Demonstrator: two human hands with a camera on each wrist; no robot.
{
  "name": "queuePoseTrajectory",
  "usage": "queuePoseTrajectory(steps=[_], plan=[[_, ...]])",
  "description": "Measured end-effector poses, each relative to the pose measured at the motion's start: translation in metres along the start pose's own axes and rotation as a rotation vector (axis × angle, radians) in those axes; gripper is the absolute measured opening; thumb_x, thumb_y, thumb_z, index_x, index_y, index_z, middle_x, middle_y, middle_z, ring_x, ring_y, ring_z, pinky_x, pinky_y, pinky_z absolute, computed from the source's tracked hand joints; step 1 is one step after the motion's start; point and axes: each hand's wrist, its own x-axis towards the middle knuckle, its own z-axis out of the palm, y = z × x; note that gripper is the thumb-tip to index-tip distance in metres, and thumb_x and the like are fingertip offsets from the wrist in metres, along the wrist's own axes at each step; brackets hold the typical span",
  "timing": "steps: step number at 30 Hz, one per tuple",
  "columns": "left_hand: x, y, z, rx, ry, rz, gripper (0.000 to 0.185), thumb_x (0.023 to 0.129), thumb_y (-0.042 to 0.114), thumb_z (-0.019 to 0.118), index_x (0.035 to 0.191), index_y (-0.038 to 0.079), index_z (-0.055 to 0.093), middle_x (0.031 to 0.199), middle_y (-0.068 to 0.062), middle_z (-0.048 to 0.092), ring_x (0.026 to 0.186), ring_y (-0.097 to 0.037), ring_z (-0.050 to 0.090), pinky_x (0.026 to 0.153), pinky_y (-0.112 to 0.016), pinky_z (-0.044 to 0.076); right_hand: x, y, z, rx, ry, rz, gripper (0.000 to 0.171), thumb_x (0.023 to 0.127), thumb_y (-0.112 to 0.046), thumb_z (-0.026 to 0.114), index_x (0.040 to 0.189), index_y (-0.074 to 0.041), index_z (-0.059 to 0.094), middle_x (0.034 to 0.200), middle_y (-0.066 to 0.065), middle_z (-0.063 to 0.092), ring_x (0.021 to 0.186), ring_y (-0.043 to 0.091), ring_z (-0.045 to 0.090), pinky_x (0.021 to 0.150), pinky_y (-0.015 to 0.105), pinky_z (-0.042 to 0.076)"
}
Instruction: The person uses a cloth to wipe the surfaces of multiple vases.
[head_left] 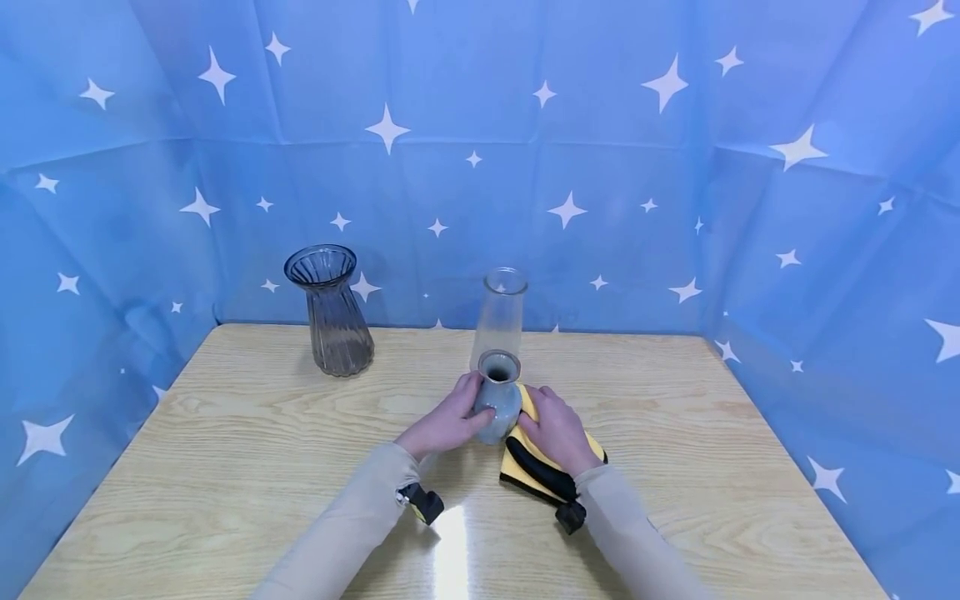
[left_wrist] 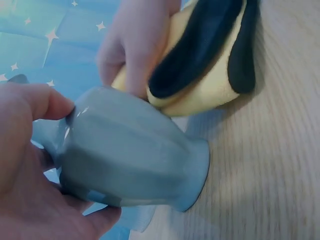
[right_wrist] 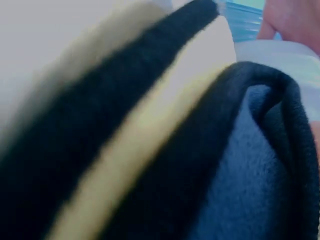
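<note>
At the lower centre of the head view, the left hand [head_left: 450, 421] curls round the grey-blue vase [head_left: 498, 400], best held steady while the right hand [head_left: 557, 429] presses the gripped yellow cloth [head_left: 525, 471] against its side

pale blue-grey vase [head_left: 498, 400]; yellow cloth [head_left: 542, 462], black edging; blue backdrop [head_left: 600, 167], white stars.

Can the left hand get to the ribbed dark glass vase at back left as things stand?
Probably not right away: the left hand grips the small grey vase. The table toward the ribbed vase looks bare, so nothing else blocks it.
</note>
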Motion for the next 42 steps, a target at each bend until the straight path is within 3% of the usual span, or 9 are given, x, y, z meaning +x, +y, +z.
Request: queuePoseTrajectory(steps=[8, 12, 15, 19, 25, 30, 34, 37, 42], plan=[[-0.001, 0.001, 0.002, -0.009, 0.013, -0.034, 0.068, 0.097, 0.017, 0.047, 0.151, -0.006, 0.012, 0.149, -0.026, 0.021, 0.137, -0.035, 0.026, 0.112, -0.045, 0.024, -0.006, -0.006, 0.016, -0.160, -0.067, 0.013, 0.023, 0.089, -0.015, 0.065, 0.107, -0.001, 0.066, 0.074, 0.006, 0.051, 0.056, 0.016, 0.044, 0.046, 0.034, 0.041], [0.001, 0.003, 0.003, -0.028, 0.021, -0.051, 0.069, 0.098, 0.021, 0.051, 0.151, -0.003, 0.012, 0.148, -0.025, 0.022, 0.137, -0.034, 0.028, 0.111, -0.046, 0.026, -0.007, -0.007, 0.016, -0.170, -0.089, 0.009, 0.021, 0.087, -0.012, 0.066, 0.104, -0.001, 0.067, 0.074, 0.006, 0.053, 0.056, 0.017, 0.044, 0.046, 0.034, 0.041], [0.003, 0.002, 0.004, -0.047, 0.041, -0.055, 0.071, 0.098, 0.025, 0.057, 0.150, -0.002, 0.016, 0.145, -0.023, 0.027, 0.133, -0.033, 0.033, 0.107, -0.047, 0.031, -0.005, -0.006, 0.013, -0.116, -0.127, 0.008, 0.021, 0.086, -0.011, 0.065, 0.104, 0.000, 0.066, 0.076, 0.007, 0.054, 0.056, 0.017, 0.043, 0.048, 0.033, 0.039], [0.006, 0.000, 0.006, -0.029, 0.060, -0.035, 0.071, 0.095, 0.025, 0.062, 0.146, -0.003, 0.022, 0.139, -0.023, 0.032, 0.128, -0.033, 0.039, 0.105, -0.047, 0.034, -0.004, -0.004, 0.006, 0.042, -0.170, 0.029, 0.016, 0.087, -0.009, 0.063, 0.101, -0.002, 0.065, 0.069, 0.004, 0.049, 0.054, 0.015, 0.041, 0.049, 0.030, 0.034], [0.009, -0.001, 0.002, -0.049, 0.033, -0.048, 0.071, 0.094, 0.023, 0.064, 0.148, 0.000, 0.023, 0.141, -0.020, 0.031, 0.129, -0.031, 0.038, 0.107, -0.046, 0.033, -0.002, -0.003, -0.005, 0.205, -0.124, 0.023, 0.017, 0.089, -0.004, 0.059, 0.105, -0.004, 0.064, 0.064, 0.000, 0.046, 0.050, 0.014, 0.041, 0.049, 0.028, 0.037], [0.008, 0.003, -0.004, -0.074, 0.014, -0.120, 0.071, 0.093, 0.024, 0.066, 0.149, 0.002, 0.027, 0.145, -0.019, 0.024, 0.133, -0.033, 0.030, 0.107, -0.047, 0.032, 0.001, -0.006, -0.014, 0.133, -0.060, -0.023, 0.029, 0.088, -0.005, 0.061, 0.117, -0.003, 0.064, 0.070, 0.001, 0.049, 0.057, 0.015, 0.042, 0.052, 0.029, 0.037], [0.008, 0.005, -0.006, -0.079, 0.026, -0.161, 0.066, 0.092, 0.023, 0.067, 0.145, 0.001, 0.035, 0.142, -0.018, 0.020, 0.131, -0.034, 0.023, 0.106, -0.050, 0.031, 0.001, -0.012, -0.024, 0.029, -0.024, -0.057, 0.036, 0.089, -0.009, 0.064, 0.124, -0.002, 0.062, 0.087, 0.006, 0.058, 0.060, 0.016, 0.043, 0.051, 0.031, 0.037], [0.009, 0.006, -0.007, -0.089, 0.026, -0.167, 0.061, 0.092, 0.021, 0.067, 0.143, 0.000, 0.040, 0.138, -0.017, 0.022, 0.129, -0.034, 0.025, 0.105, -0.050, 0.032, 0.000, -0.017, -0.031, -0.048, 0.005, -0.093, 0.040, 0.087, -0.010, 0.068, 0.126, -0.003, 0.061, 0.098, 0.010, 0.060, 0.060, 0.015, 0.043, 0.050, 0.030, 0.038], [0.010, 0.006, -0.008, -0.084, -0.005, -0.144, 0.059, 0.094, 0.015, 0.064, 0.144, 0.000, 0.037, 0.130, -0.016, 0.027, 0.123, -0.034, 0.034, 0.103, -0.051, 0.033, 0.000, -0.029, -0.040, -0.133, 0.050, -0.156, 0.042, 0.085, -0.011, 0.071, 0.125, -0.003, 0.061, 0.097, 0.009, 0.059, 0.058, 0.012, 0.044, 0.048, 0.027, 0.038]])
